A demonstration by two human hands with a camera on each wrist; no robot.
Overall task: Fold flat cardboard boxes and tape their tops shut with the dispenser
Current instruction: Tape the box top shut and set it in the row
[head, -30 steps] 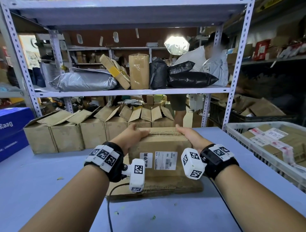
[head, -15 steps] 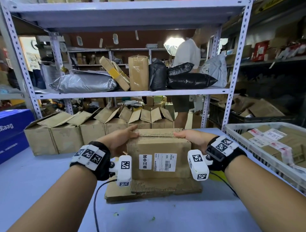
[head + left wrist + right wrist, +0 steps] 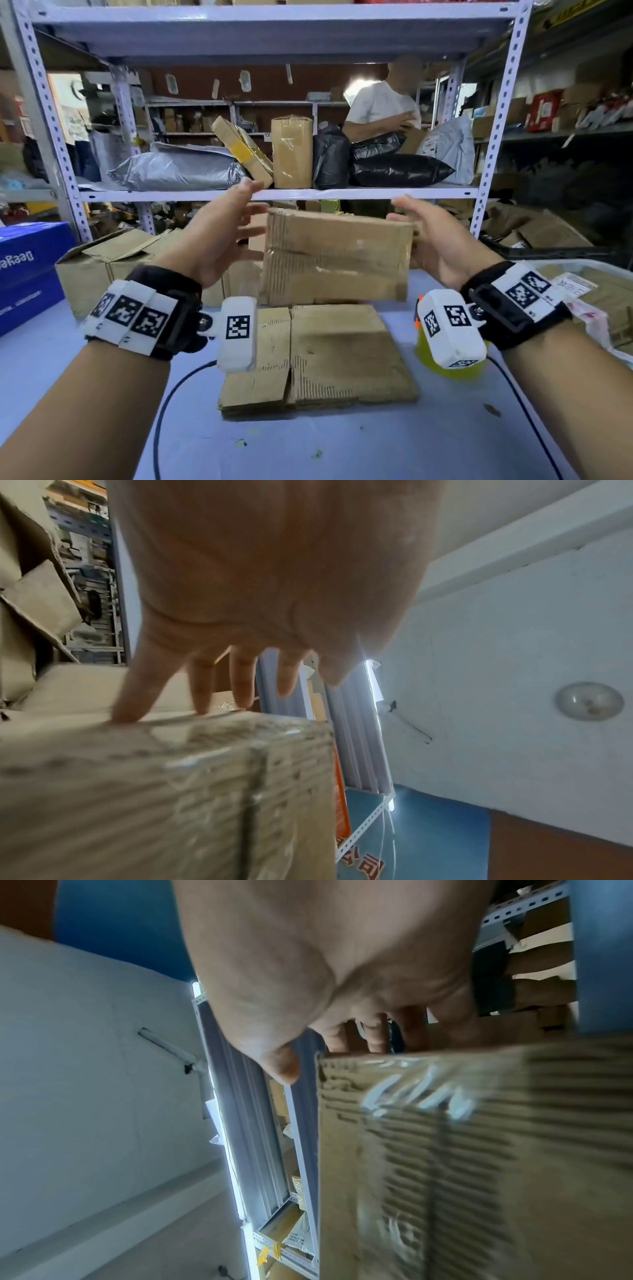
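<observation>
Two hands up off the bench, a taped cardboard box held between them in the air. Nearest the onlooker, below the wrists: a stack of flat cardboard lying on the blue-grey bench top, and a yellow object under the right wrist, mostly hidden by the wrist camera, so what it is cannot be told.

Left hand: fingers straight and spread, tips laid along the box's left edge, thumb lifted clear above it. Nothing curled round the cardboard; the hand presses flat.

Right hand: palm turned inward against the box's right end, fingers reaching over the far top edge, thumb loose just off the near corner. Blurred, but the fingers look only slightly bent.

Box between the fingers: tilted, broad face toward the wearer, clear tape running across its seam and glinting at the corners.

Beyond the left fingers: a row of open cartons with flaps up, along the back of the bench. Beyond the right fingers: a white crate with labelled parcels.

Farther: a metal shelf bearing grey and black mailer bags and taped parcels. Behind it stands a person in a white shirt.
</observation>
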